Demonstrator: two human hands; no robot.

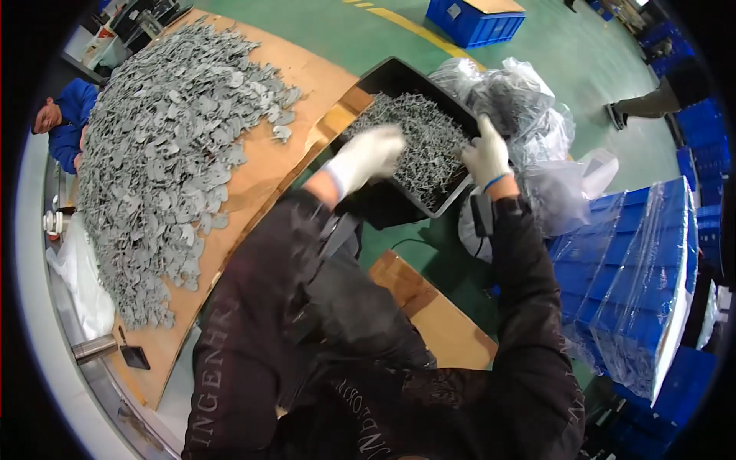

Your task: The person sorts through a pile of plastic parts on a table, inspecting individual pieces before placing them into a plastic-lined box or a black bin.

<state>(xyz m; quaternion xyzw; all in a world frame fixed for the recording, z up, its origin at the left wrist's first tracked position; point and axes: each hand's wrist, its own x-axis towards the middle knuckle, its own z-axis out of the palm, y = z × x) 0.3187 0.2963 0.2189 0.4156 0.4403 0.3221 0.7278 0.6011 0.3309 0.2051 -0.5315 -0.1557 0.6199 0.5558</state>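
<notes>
A black plastic bin (452, 203) full of small, thin grey metal-looking pieces (422, 142) stands tilted beside the table's edge. My left hand (372, 156), in a white glove, is over the bin's near left side. Motion smears its fingers, so I cannot make out whether they hold anything. On the bin's right rim is my right hand (488, 157), also gloved, with its fingers bent over the edge. A large heap of flat grey pieces (176, 146) covers much of the brown table surface (287, 69) to my left.
Clear plastic bags (529, 107) lie right of the bin. Wrapped blue crates (621, 261) stand farther right. A cardboard box (433, 310) is below the bin, and a blue crate (475, 23) sits at the back. A person in blue (70, 115) is beyond the heap; another person's leg (648, 106) shows far right.
</notes>
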